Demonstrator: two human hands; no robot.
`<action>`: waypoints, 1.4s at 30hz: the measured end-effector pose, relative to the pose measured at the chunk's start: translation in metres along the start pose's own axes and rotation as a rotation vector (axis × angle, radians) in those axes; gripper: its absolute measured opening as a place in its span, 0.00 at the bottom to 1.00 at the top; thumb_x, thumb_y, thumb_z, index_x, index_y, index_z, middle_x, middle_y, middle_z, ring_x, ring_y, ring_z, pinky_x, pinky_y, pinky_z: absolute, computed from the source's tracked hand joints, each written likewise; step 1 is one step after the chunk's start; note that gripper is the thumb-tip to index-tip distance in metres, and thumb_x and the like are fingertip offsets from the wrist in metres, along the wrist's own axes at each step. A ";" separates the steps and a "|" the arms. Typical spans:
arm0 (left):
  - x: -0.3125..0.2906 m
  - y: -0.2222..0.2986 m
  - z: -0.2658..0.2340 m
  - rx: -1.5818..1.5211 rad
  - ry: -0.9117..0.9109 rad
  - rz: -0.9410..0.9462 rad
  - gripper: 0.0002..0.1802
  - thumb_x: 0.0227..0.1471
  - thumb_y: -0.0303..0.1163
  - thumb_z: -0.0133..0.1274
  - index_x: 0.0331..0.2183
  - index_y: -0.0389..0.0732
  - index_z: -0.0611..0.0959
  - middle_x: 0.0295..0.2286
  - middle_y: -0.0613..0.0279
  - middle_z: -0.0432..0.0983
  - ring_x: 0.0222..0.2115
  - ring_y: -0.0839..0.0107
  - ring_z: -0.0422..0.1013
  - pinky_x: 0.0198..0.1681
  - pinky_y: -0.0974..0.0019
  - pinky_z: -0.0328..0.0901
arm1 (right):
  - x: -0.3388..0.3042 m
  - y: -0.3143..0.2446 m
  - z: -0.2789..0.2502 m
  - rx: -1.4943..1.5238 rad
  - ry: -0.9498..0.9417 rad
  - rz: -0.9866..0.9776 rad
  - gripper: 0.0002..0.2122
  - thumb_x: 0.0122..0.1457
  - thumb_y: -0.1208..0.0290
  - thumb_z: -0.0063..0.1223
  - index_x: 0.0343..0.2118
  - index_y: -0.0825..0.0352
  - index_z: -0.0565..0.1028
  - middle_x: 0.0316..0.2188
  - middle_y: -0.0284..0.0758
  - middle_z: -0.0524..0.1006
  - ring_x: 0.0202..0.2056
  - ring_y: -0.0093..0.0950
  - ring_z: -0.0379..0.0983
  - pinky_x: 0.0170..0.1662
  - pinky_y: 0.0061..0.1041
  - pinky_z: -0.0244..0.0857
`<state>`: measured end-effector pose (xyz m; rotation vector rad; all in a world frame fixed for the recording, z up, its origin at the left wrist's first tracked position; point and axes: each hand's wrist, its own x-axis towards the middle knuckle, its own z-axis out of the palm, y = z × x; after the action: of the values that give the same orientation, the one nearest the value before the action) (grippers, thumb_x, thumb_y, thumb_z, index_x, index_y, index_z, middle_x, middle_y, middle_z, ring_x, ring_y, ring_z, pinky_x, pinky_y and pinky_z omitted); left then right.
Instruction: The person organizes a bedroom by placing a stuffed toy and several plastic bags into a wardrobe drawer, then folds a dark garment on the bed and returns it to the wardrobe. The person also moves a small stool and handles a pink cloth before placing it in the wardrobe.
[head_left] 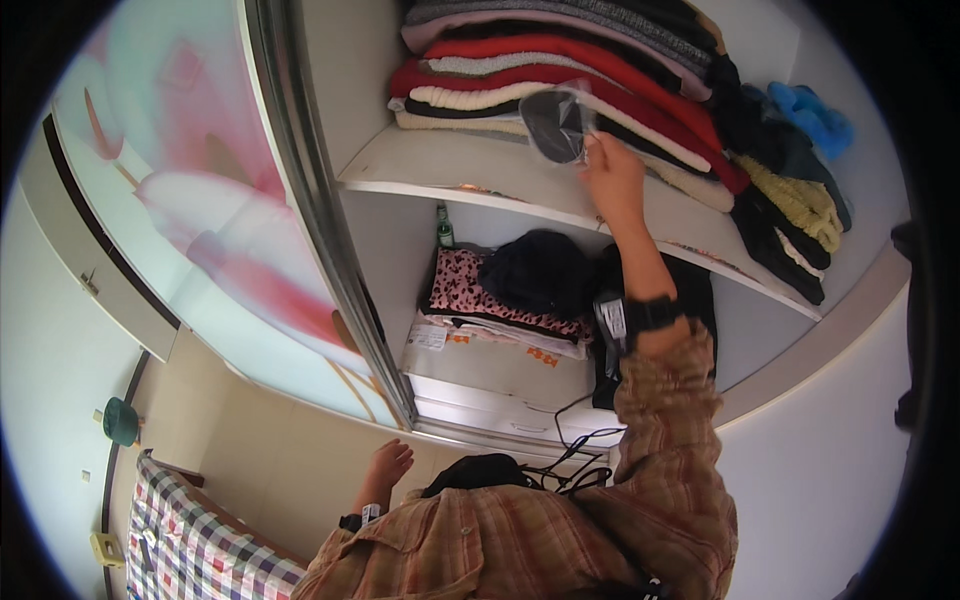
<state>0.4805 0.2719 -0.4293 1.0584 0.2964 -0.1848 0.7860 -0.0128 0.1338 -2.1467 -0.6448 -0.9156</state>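
Observation:
My right hand (612, 180) is raised to the wardrobe's upper shelf, its fingers pinched on the edge of a clear plastic packet (556, 125) with a dark, rounded flat item inside. Behind the packet lies a wide stack of folded clothes (630, 85) in red, cream, grey and black; whether the packet touches it I cannot tell. My left hand (388, 466) hangs low by my side, away from the shelves, with its fingers loosely extended and nothing in them.
Beneath the shelf (400, 170) sit pink spotted folded cloth (465, 285), a dark cloth bundle (540, 272) and a green bottle (444, 226). More garments (795, 190) lean at the right. A flower-printed sliding door (220, 220) stands left. Behind is a checked bed cover (190, 530).

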 end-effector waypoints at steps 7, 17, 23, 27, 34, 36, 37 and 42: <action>-0.006 0.182 0.101 -0.226 0.015 0.070 0.21 0.51 0.35 0.51 0.46 0.36 0.71 0.39 0.54 0.74 0.40 0.64 0.70 0.41 0.65 0.65 | -0.079 -0.050 -0.028 0.862 -0.149 0.332 0.08 0.60 0.71 0.43 0.34 0.70 0.73 0.24 0.35 0.75 0.26 0.25 0.76 0.25 0.16 0.66; -0.051 0.320 0.256 -0.160 -0.310 0.341 0.24 0.52 0.30 0.52 0.50 0.38 0.66 0.37 0.64 0.73 0.35 0.77 0.70 0.35 0.75 0.67 | -0.209 -0.071 0.016 0.230 -0.066 -0.457 0.12 0.43 0.85 0.54 0.34 0.69 0.77 0.39 0.44 0.75 0.39 0.35 0.74 0.43 0.25 0.69; -0.054 0.298 0.246 0.028 -0.231 0.345 0.23 0.53 0.27 0.50 0.50 0.36 0.65 0.36 0.66 0.71 0.35 0.79 0.68 0.39 0.75 0.65 | -0.258 -0.062 0.017 0.555 -0.293 0.194 0.20 0.42 0.92 0.39 0.38 0.69 0.77 0.44 0.43 0.73 0.41 0.29 0.72 0.43 0.20 0.65; -0.053 0.289 0.241 0.015 -0.288 0.319 0.23 0.53 0.26 0.50 0.51 0.35 0.66 0.36 0.66 0.71 0.35 0.78 0.68 0.38 0.75 0.65 | -0.273 -0.052 0.024 0.775 -0.325 0.361 0.19 0.46 0.90 0.36 0.39 0.70 0.76 0.43 0.37 0.74 0.42 0.23 0.71 0.45 0.17 0.62; -0.059 0.281 0.243 0.065 -0.180 0.214 0.23 0.53 0.30 0.50 0.50 0.38 0.67 0.32 0.71 0.70 0.29 0.84 0.65 0.29 0.80 0.60 | -0.291 -0.045 0.027 0.943 -0.338 0.642 0.18 0.49 0.89 0.34 0.39 0.73 0.76 0.39 0.36 0.76 0.41 0.23 0.71 0.45 0.17 0.63; -0.059 0.277 0.245 0.042 -0.170 0.197 0.23 0.52 0.30 0.51 0.50 0.38 0.68 0.31 0.71 0.71 0.27 0.85 0.64 0.26 0.81 0.59 | -0.294 -0.046 0.024 0.870 -0.360 0.679 0.17 0.49 0.89 0.35 0.39 0.73 0.76 0.39 0.37 0.76 0.41 0.23 0.71 0.44 0.18 0.64; -0.059 0.276 0.244 0.054 -0.183 0.180 0.23 0.52 0.30 0.51 0.50 0.38 0.68 0.31 0.70 0.71 0.29 0.84 0.65 0.28 0.80 0.61 | -0.294 -0.048 0.022 0.843 -0.378 0.712 0.17 0.50 0.89 0.36 0.39 0.73 0.76 0.40 0.37 0.76 0.41 0.23 0.71 0.44 0.18 0.64; -0.043 0.252 0.235 0.199 -0.219 0.160 0.22 0.53 0.33 0.51 0.48 0.36 0.68 0.37 0.64 0.72 0.33 0.78 0.69 0.36 0.74 0.67 | -0.310 -0.043 0.024 1.145 -0.291 0.875 0.17 0.48 0.87 0.41 0.42 0.75 0.72 0.39 0.37 0.74 0.37 0.21 0.70 0.40 0.18 0.65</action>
<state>0.5487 0.1867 -0.0998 1.2419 -0.0054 -0.1875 0.5732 -0.0185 -0.0972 -1.2383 -0.1828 0.2538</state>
